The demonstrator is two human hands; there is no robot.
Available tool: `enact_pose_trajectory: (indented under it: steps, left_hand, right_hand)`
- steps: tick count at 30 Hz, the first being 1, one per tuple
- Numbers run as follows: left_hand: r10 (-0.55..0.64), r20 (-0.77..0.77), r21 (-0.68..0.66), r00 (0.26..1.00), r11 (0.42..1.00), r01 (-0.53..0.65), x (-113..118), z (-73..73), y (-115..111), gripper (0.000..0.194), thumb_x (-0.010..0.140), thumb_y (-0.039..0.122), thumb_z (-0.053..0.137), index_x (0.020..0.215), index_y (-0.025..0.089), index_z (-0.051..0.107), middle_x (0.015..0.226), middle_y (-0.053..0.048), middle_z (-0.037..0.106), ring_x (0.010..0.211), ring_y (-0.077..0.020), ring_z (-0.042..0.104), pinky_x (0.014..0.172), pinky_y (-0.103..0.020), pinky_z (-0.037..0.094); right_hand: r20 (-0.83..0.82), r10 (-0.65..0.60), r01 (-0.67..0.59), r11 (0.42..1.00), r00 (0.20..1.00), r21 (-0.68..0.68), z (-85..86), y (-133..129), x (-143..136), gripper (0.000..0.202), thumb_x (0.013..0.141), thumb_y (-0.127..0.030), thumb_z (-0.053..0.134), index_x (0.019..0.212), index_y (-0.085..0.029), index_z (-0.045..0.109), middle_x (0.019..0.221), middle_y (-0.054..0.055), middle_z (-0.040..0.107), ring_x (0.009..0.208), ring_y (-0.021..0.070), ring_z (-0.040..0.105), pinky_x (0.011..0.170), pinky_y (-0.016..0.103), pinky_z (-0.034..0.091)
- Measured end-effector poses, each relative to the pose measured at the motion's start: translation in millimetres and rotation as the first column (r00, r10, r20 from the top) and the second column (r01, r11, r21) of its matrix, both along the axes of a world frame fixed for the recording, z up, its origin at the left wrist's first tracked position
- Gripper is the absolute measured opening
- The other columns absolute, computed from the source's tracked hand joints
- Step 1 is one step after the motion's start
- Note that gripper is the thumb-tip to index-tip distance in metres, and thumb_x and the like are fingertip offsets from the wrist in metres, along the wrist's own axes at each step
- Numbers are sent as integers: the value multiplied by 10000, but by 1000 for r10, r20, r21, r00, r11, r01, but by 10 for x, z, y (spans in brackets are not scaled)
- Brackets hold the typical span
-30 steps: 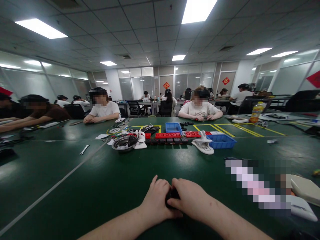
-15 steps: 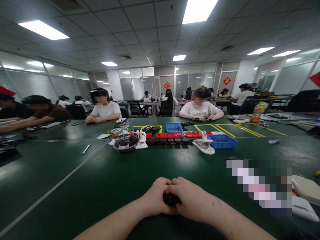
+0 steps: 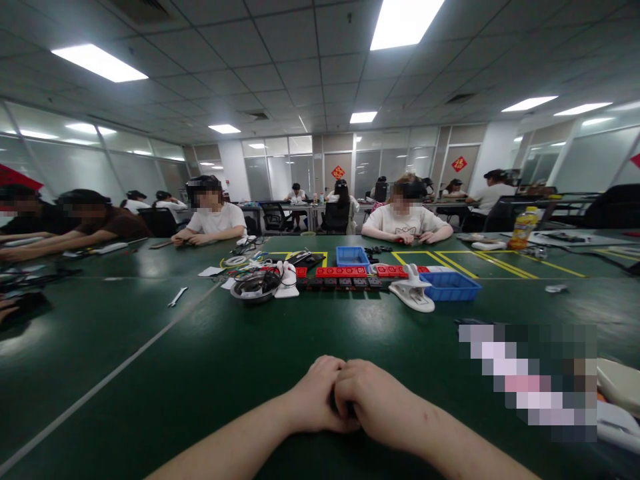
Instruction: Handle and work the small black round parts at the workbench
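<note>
Both hands meet just above the green table (image 3: 240, 413) at the near edge of the view. My left hand (image 3: 316, 395) is curled round a small black rounded object (image 3: 333, 400), of which only a dark sliver shows. Bent over the same object from the right, my right hand (image 3: 373, 400) presses its curled fingers against it and covers most of it. What kind of object it is cannot be made out.
Ahead lie a metal bowl of cables (image 3: 255, 287), red sockets (image 3: 343, 272), a white clip base (image 3: 414, 290) and blue trays (image 3: 453, 285). A wrench (image 3: 177, 297) lies left. A blurred-out patch (image 3: 530, 380) and pale items (image 3: 617, 423) are at right. People sit across.
My right hand has turned and its fingers have curled further over the black object, hiding most of it. The left hand has barely moved. The view has shifted slightly.
</note>
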State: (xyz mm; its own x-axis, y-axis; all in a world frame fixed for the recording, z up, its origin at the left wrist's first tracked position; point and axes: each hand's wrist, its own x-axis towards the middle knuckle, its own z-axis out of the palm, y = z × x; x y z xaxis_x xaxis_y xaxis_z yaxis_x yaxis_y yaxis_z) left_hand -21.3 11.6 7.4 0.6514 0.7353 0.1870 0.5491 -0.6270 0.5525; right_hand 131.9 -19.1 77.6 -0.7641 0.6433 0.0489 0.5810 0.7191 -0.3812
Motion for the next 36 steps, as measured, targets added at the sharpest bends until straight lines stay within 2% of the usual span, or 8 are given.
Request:
enact_pose_trajectory:
  steps: [4,7,9,12,17,24,30,36]
  left_hand:
    - [-13,24,3,1000,1000,13,-4,9,-12,724,491,407,780,1127,231,483,1074,-32,499,984,-250,462,888,-390,378]
    - [14,18,34,1000,999,-15,18,37,-34,838,469,468,773,1188,220,421,1100,-55,488,988,-265,456,892,-420,366]
    - [61,-14,81,998,995,-60,42,54,-54,827,429,523,768,1123,194,464,1034,-60,504,939,-267,469,862,-423,374]
    - [118,-75,160,990,982,-105,75,56,-85,759,390,602,741,981,178,525,925,-45,518,858,-255,481,834,-425,372]
    - [171,-157,215,973,967,-136,92,19,-105,610,445,616,720,827,174,543,841,-28,525,800,-234,489,776,-389,382]
    - [173,-145,206,974,968,-142,113,0,-117,469,562,528,675,837,176,532,831,-25,530,792,-221,496,732,-346,388]
    - [175,-112,168,978,974,-155,129,13,-135,396,536,412,695,802,168,533,811,-20,539,775,-208,501,745,-332,399]
    - [62,-73,117,995,992,-53,77,33,-58,381,530,371,724,834,191,580,862,-7,554,816,-199,511,771,-310,408]
  right_hand:
    - [-48,-219,222,971,975,83,130,-59,0,199,673,-43,446,725,-156,602,788,32,609,782,149,523,741,252,375]
    - [-16,-391,392,919,920,43,170,-99,2,140,739,-206,482,830,-152,574,858,62,587,792,176,529,694,266,393]
    - [29,-458,458,889,888,23,143,-107,-3,224,739,-328,521,877,-156,560,893,73,581,809,199,539,690,282,401]
    - [99,-504,504,863,858,30,69,-90,-23,256,728,-372,543,864,-156,565,876,81,593,805,220,561,689,301,412]
    - [182,-485,490,872,855,22,41,-55,-49,215,723,-293,518,858,-141,589,853,94,619,775,231,595,664,305,426]
    - [202,-488,498,867,850,-1,93,-61,-51,216,714,-278,533,870,-141,593,866,89,619,778,220,599,658,285,425]
    - [201,-486,501,865,850,-29,78,-44,-42,239,701,-304,581,868,-134,600,869,92,615,777,224,591,672,300,434]
    - [168,-241,242,970,956,15,111,-43,42,231,645,-153,569,868,-151,632,903,78,617,837,209,550,741,297,425]
